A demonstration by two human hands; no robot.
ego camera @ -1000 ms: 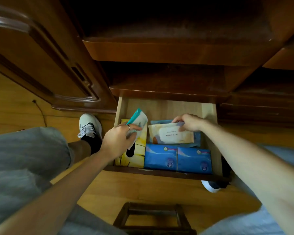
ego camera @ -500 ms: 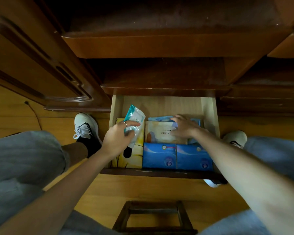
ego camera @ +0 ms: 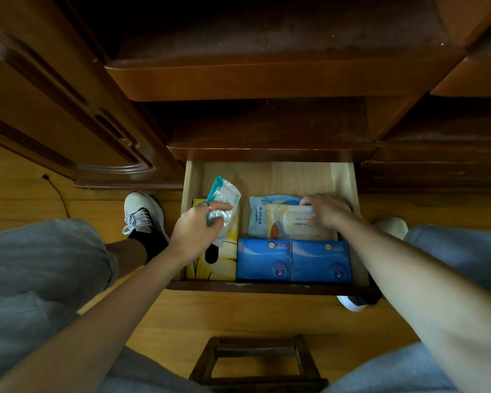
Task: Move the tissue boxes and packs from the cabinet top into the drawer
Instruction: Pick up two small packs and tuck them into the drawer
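The left hand [ego camera: 194,232] gripped a teal pack [ego camera: 224,204] above the yellow box [ego camera: 220,262] at the drawer [ego camera: 270,177]'s left. The right hand [ego camera: 328,209] pressed a beige pack [ego camera: 292,225], fingers curled over its far edge, atop a blue pack [ego camera: 260,215]. Two blue boxes [ego camera: 292,259] lay near.

A dark wooden stool [ego camera: 257,364] stands on the wood floor [ego camera: 238,313].

Pack [ego camera: 292,222] print — too blurred.
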